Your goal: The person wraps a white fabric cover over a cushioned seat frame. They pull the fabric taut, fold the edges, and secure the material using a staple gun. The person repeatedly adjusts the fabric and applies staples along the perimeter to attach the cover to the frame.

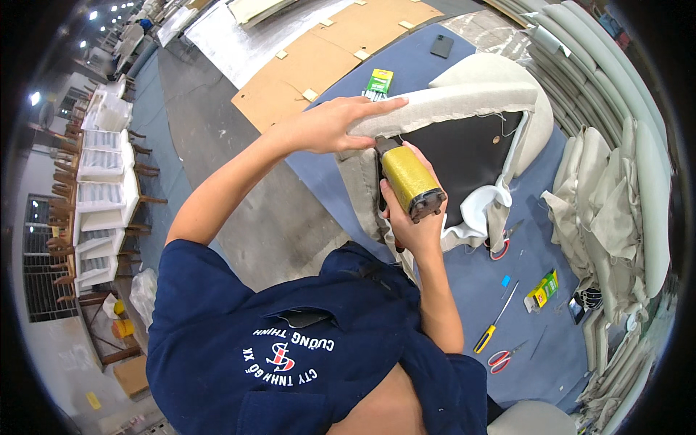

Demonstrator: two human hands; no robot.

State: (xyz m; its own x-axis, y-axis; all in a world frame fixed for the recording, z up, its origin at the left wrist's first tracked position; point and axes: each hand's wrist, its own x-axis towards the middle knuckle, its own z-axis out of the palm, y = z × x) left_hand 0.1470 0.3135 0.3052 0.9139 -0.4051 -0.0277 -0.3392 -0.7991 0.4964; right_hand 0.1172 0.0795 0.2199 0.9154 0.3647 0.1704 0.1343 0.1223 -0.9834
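Observation:
My right hand [418, 221] is wrapped round a yellow and black staple gun [408, 176]. Its nose meets the inner edge of a beige upholstered chair part [533, 138], which lies with its black backing [471, 156] facing up. My left hand [335, 125] grips the same part's rim beside the nose, index finger stretched along the fabric and thumb close to the gun. Its other fingers are mostly hidden. At the lower right of the part, a flap of white padding [484, 204] and loose fabric sticks out.
On the blue table [449, 290] lie a yellow-handled screwdriver [487, 336], red-handled scissors [500, 361], a second pair [500, 251] and a green-yellow box [542, 290]. Another such box [379, 82] and a phone [441, 46] are beyond. Beige fabric covers [602, 210] pile up at right.

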